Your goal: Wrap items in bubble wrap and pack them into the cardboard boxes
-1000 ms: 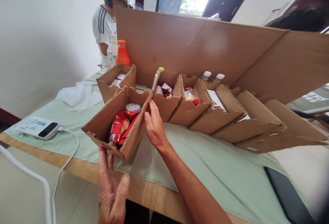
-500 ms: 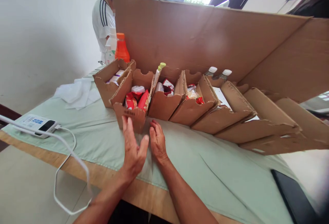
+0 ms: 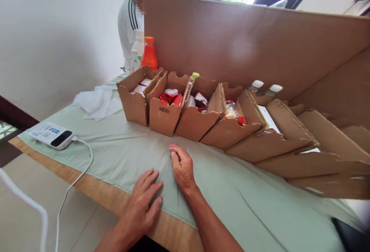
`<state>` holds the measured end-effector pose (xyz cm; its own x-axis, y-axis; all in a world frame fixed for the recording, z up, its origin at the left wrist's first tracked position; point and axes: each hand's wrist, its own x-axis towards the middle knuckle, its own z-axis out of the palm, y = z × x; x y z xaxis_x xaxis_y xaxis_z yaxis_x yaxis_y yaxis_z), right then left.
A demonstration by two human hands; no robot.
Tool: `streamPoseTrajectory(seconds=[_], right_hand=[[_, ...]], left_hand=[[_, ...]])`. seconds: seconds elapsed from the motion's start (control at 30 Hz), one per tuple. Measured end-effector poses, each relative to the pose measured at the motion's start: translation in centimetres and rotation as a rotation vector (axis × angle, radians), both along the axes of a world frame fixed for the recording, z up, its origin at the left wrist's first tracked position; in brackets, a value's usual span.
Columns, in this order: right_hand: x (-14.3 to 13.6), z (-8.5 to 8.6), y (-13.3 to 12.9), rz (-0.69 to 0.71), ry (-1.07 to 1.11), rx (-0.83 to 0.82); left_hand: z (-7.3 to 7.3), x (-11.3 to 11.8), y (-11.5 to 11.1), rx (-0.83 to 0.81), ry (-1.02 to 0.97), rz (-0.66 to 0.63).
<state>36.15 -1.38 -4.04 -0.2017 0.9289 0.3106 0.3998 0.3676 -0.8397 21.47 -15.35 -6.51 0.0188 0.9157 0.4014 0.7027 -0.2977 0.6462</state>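
My left hand [image 3: 141, 202] is over the front edge of the green cloth [image 3: 130, 155], its fingers spread and nothing in it. My right hand [image 3: 183, 169] rests on the cloth a little farther in, fingers loosely curled, a gap showing between thumb and forefinger. I see no object in it. Beyond both hands, a cardboard box [image 3: 163, 120] with a barcode holds red packets [image 3: 170, 98]; neither hand touches it. To its left is a box [image 3: 135, 107] with white and purple packs. On its right, another box [image 3: 196, 123] contains dark red packaging.
More cardboard bins [image 3: 231, 134] run rightward before a tall cardboard panel [image 3: 208, 40]. An orange bottle [image 3: 149, 55] stands behind the left boxes. A white power bank [image 3: 53, 135] with a cable lies left, a dark flat device [image 3: 348, 232] right. Someone in a white shirt [image 3: 127, 24] is beyond.
The barcode box has moved back into line with its neighbours. My left hand has left its front and drawn back toward the table edge. The view has shifted left.
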Motion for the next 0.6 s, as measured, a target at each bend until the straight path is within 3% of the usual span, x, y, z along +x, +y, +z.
streamPoseTrajectory(seconds=[0.13, 0.27, 0.4, 0.5, 0.6], right_hand=[[-2.0, 2.4, 2.4, 0.116, -0.070, 0.015], [-4.1, 4.1, 6.3, 0.130, -0.142, 0.000], [-5.5, 5.5, 6.8, 0.130, -0.206, -0.016], [-7.4, 8.0, 6.2, 0.156, -0.210, 0.019], [-10.7, 11.6, 7.4, 0.153, -0.227, 0.112]], left_hand=[[-0.1, -0.7, -2.1, 0.113, 0.061, -0.008], [-0.2, -0.1, -1.5, 0.234, 0.029, 0.052], [-1.0, 0.5, -1.2, 0.305, -0.034, 0.095], [-1.2, 0.5, -1.3, 0.302, -0.074, 0.091], [-1.2, 0.4, -1.3, 0.288, -0.076, 0.082]])
